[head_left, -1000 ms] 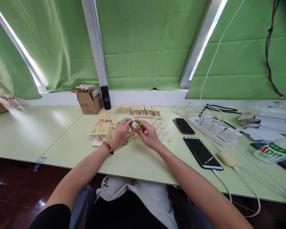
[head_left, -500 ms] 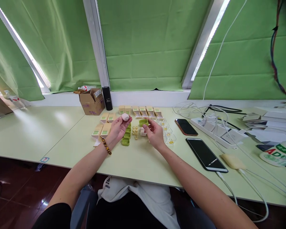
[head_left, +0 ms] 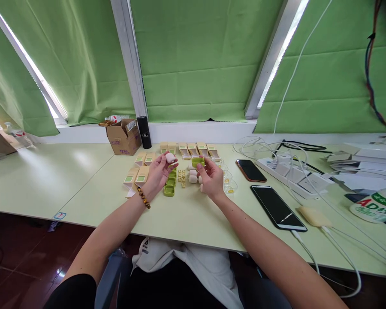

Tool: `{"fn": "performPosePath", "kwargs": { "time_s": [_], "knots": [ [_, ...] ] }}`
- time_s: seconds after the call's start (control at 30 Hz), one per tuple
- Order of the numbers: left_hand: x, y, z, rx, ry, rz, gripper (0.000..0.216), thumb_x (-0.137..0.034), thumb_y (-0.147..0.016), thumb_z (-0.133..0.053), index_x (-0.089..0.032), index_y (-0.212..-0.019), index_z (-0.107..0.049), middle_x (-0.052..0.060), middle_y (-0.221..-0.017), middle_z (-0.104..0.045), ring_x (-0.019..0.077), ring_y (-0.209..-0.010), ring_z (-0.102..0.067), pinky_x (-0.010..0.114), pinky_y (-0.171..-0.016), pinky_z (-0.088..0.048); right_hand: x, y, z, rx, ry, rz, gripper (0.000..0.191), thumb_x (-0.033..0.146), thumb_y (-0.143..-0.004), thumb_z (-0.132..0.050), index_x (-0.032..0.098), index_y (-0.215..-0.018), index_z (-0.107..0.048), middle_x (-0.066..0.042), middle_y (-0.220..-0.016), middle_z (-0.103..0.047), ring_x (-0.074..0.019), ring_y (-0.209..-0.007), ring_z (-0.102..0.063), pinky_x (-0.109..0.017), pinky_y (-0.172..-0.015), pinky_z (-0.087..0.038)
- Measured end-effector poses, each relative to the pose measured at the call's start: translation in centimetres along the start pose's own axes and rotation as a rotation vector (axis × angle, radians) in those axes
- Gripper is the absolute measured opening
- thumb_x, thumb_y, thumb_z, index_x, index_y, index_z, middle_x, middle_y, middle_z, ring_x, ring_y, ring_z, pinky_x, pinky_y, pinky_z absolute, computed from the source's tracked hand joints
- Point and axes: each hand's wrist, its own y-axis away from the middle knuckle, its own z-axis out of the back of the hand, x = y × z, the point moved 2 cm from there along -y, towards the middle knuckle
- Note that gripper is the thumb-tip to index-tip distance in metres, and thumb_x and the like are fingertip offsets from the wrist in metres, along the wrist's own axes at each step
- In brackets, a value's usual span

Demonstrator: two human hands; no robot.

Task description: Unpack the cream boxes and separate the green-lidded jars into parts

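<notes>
My left hand [head_left: 161,172] holds a small, rounded, pale pink piece [head_left: 170,158] between thumb and fingers, above the table. In my right hand [head_left: 212,178] is a small green open tray [head_left: 197,162], pinched at its right side. A column of similar green trays [head_left: 169,190] lies beside my left hand. Between the hands stand several tiny yellow pieces [head_left: 183,179] and several pale pink rounded pieces [head_left: 193,177]. Clear plastic covers with yellow marks [head_left: 230,187] lie right of my right hand, partly hidden by it.
Small cream boxes [head_left: 142,176] stand left and behind. A cardboard box [head_left: 124,137] and black cylinder [head_left: 144,133] are at the back. Two phones [head_left: 278,208], a power strip [head_left: 296,178], cables, a cream power block [head_left: 313,216] and a bottle [head_left: 375,207] occupy the right.
My right hand has moved slightly right with the green tray, uncovering more of the pale pink pieces on the table. The piece in my left hand has turned a little.
</notes>
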Motion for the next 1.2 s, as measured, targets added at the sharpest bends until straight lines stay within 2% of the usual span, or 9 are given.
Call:
{"fn": "performPosePath", "kwargs": {
  "time_s": [0.07,0.17,0.3,0.4,0.5,0.7,0.97,1.2],
  "knots": [
    [0.1,0.1,0.0,0.029,-0.232,-0.117,0.035,-0.034,-0.088,-0.083,-0.019,-0.117,-0.070,0.008,-0.112,-0.076,0.0187,-0.099,-0.073,0.038,-0.093,-0.063,0.1,-0.3,0.3,-0.044,-0.015,0.017,0.059,0.060,-0.087,-0.074,0.018,-0.129,-0.071,-0.006,-0.098,-0.074,-0.0155,-0.069,-0.058,-0.032,-0.063,-0.054],
    [0.4,0.8,-0.4,0.136,-0.696,-0.388,0.040,-0.032,-0.083,-0.086,-0.022,-0.119,-0.072,0.008,-0.113,-0.075,0.0200,-0.101,-0.071,0.040,-0.094,-0.061,0.2,-0.8,0.7,-0.108,-0.024,0.042,0.060,0.059,-0.088,-0.073,0.017,-0.131,-0.070,-0.008,-0.104,-0.075,-0.0155,-0.071,-0.059,-0.031,-0.062,-0.054],
    [1.1,2.2,-1.5,0.378,-1.209,-0.774,0.026,-0.029,-0.092,-0.078,-0.019,-0.116,-0.071,0.009,-0.112,-0.076,0.0236,-0.106,-0.070,0.043,-0.096,-0.057,-0.1,-1.2,1.0,-0.146,-0.007,0.063,0.058,0.058,-0.089,-0.072,0.017,-0.129,-0.071,-0.010,-0.106,-0.076,-0.0170,-0.075,-0.062,-0.031,-0.063,-0.054],
    [1.8,2.9,-2.2,0.523,-1.499,-0.895,0.018,-0.028,-0.095,-0.075,-0.018,-0.110,-0.071,0.009,-0.109,-0.077,0.0256,-0.106,-0.068,0.045,-0.096,-0.052,-0.1,-1.2,1.1,-0.160,0.016,0.073,0.058,0.059,-0.089,-0.072,0.017,-0.129,-0.071,-0.010,-0.107,-0.076,-0.0180,-0.078,-0.064,-0.030,-0.064,-0.055],
    [2.5,3.4,-2.8,0.619,-1.674,-0.909,0.016,-0.032,-0.096,-0.074,-0.018,-0.104,-0.072,0.008,-0.103,-0.077,0.0272,-0.109,-0.064,0.045,-0.096,-0.048,0.1,-1.2,1.0,-0.165,0.031,0.073,0.059,0.060,-0.089,-0.071,0.017,-0.128,-0.071,-0.010,-0.104,-0.077,-0.0184,-0.079,-0.064,-0.030,-0.064,-0.055],
    [3.9,4.0,-3.3,0.716,-1.843,-0.846,0.014,-0.031,-0.096,-0.073,-0.018,-0.092,-0.071,0.007,-0.096,-0.077,0.0280,-0.112,-0.058,0.043,-0.095,-0.042,0.7,-0.8,0.8,-0.151,0.055,0.065,0.056,0.059,-0.089,-0.070,0.018,-0.126,-0.073,-0.009,-0.105,-0.077,-0.0184,-0.078,-0.064,-0.030,-0.062,-0.054],
    [4.5,4.2,-3.6,0.751,-1.918,-0.828,0.017,-0.033,-0.100,-0.069,-0.017,-0.095,-0.071,0.008,-0.096,-0.077,0.0273,-0.113,-0.055,0.042,-0.093,-0.038,0.7,-0.7,0.5,-0.126,0.069,0.059,0.054,0.058,-0.087,-0.070,0.019,-0.124,-0.074,-0.010,-0.107,-0.077,-0.0183,-0.076,-0.062,-0.029,-0.058,-0.052],
    [4.8,4.4,-3.5,0.743,-1.915,-0.838,0.017,-0.033,-0.100,-0.068,-0.016,-0.099,-0.072,0.010,-0.101,-0.076,0.0293,-0.117,-0.055,0.044,-0.094,-0.041,0.6,-0.4,0.3,-0.110,0.070,0.048,0.056,0.060,-0.087,-0.070,0.019,-0.124,-0.073,-0.009,-0.105,-0.077,-0.0177,-0.075,-0.062,-0.029,-0.059,-0.052]
  ]
}}
